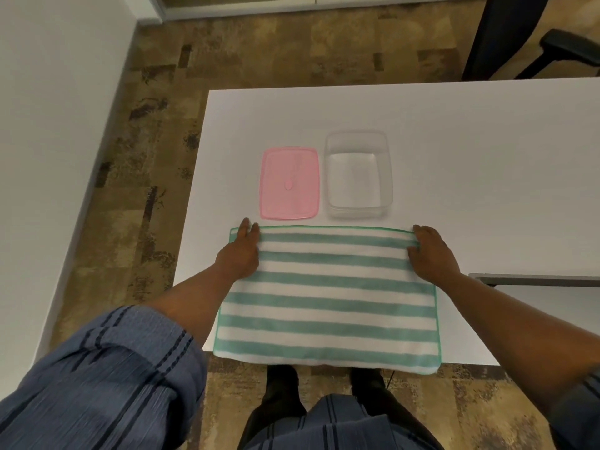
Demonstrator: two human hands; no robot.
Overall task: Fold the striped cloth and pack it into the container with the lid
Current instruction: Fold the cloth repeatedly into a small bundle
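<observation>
A green-and-white striped cloth [328,297] lies flat on the white table [454,125], its near edge hanging slightly over the table's front edge. My left hand [242,251] rests on the cloth's far left corner, fingers flat and pressing down. My right hand [430,251] sits at the far right corner, fingers curled over the cloth's edge. Just beyond the cloth stand a pink lid [289,183], lying flat, and to its right an empty clear plastic container [358,175].
A second table's grey edge [535,280] juts in at the right. A dark office chair [535,37] stands beyond the table at the top right. Patterned carpet [130,157] lies left of the table, with a white wall further left.
</observation>
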